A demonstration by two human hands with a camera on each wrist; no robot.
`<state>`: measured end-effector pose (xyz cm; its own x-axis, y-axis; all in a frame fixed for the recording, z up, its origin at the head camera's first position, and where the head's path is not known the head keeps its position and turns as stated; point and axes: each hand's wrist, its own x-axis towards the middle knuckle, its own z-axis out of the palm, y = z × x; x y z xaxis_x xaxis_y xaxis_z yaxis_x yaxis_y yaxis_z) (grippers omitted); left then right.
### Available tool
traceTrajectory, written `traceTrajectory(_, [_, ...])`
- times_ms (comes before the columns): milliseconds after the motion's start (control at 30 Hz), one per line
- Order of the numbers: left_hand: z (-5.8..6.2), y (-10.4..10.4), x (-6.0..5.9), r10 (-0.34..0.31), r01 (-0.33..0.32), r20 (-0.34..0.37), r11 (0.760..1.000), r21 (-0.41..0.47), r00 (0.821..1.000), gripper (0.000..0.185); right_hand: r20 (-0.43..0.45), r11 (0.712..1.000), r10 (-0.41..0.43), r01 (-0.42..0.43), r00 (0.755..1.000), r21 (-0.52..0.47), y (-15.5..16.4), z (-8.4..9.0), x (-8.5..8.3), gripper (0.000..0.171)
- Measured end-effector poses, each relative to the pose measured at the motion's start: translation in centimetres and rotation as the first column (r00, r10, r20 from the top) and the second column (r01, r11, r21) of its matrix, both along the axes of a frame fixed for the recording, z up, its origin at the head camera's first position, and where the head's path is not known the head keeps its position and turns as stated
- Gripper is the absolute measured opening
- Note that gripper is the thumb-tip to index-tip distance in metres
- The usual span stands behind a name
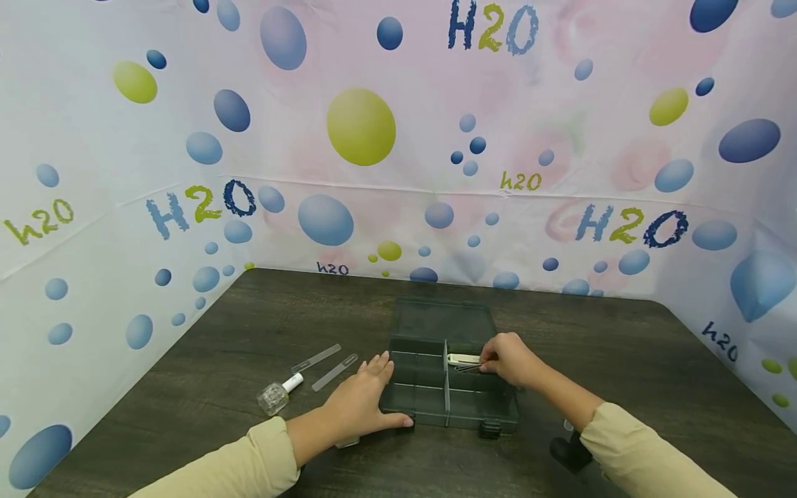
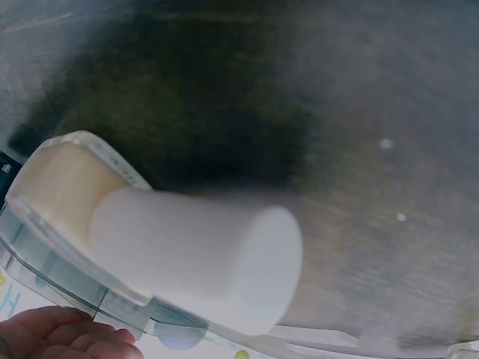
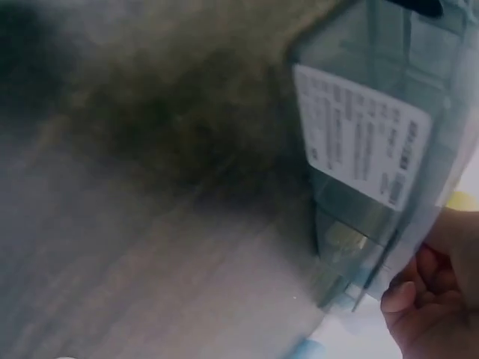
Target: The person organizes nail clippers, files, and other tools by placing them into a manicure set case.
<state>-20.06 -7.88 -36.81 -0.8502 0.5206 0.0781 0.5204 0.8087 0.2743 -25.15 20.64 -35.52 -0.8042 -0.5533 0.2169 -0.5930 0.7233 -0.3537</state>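
A dark translucent organizer box [image 1: 448,417] stands on the table with its lid [image 1: 442,319] tipped back and dividers inside. My left hand [image 1: 361,401] rests along its left side, fingers extended and thumb by the front edge. My right hand [image 1: 510,358] reaches into the back right compartment, fingertips pinching a thin metal tool [image 1: 468,369] with two slim prongs. A cream-coloured piece [image 1: 462,360] with a small hole lies beside it in that compartment. In the right wrist view, the box's side with a white printed label [image 3: 359,134] partly hides what the curled fingers hold.
Left of the box lie two flat clear-ended strips [image 1: 316,358] and a clear bottle with a white cap [image 1: 274,398]. A beige polish bottle with a white cap [image 2: 194,254] stands under my left wrist. A black object [image 1: 569,453] sits by my right forearm.
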Motion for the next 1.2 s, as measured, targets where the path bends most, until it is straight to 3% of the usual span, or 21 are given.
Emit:
traceTrajectory(233, [-0.1,0.0,0.0,0.001,-0.001,-0.002,1.000,-0.007,1.000,0.091,0.023,0.996,0.052,-0.054,0.998,0.075,-0.1,0.0,-0.4,0.011])
traceTrajectory(433, [-0.1,0.1,0.0,0.000,0.000,-0.005,1.000,-0.004,1.000,0.091,0.027,0.997,0.030,-0.032,0.999,0.072,-0.1,0.2,-0.2,0.005])
traceTrajectory(633, [0.0,0.0,0.0,0.003,-0.003,-0.004,1.000,0.001,1.000,0.091,-0.096,1.000,-0.001,-0.001,0.995,-0.018,0.1,1.0,1.1,0.005])
traceTrajectory(833, [-0.1,0.0,-0.1,0.004,-0.004,-0.002,1.000,0.008,1.000,0.090,-0.235,0.990,-0.066,0.034,0.970,-0.135,0.7,1.3,3.0,0.008])
traceTrajectory(933, [-0.1,-0.1,-0.1,0.003,-0.003,0.001,1.000,0.013,1.000,0.090,-0.261,0.981,-0.114,0.067,0.959,-0.180,1.3,1.0,4.0,0.010])
traceTrajectory(1200, [-0.1,-0.1,-0.1,-0.002,0.002,0.001,1.000,0.017,1.000,0.090,-0.351,0.973,-0.192,0.131,0.917,-0.190,3.9,0.0,6.2,0.019])
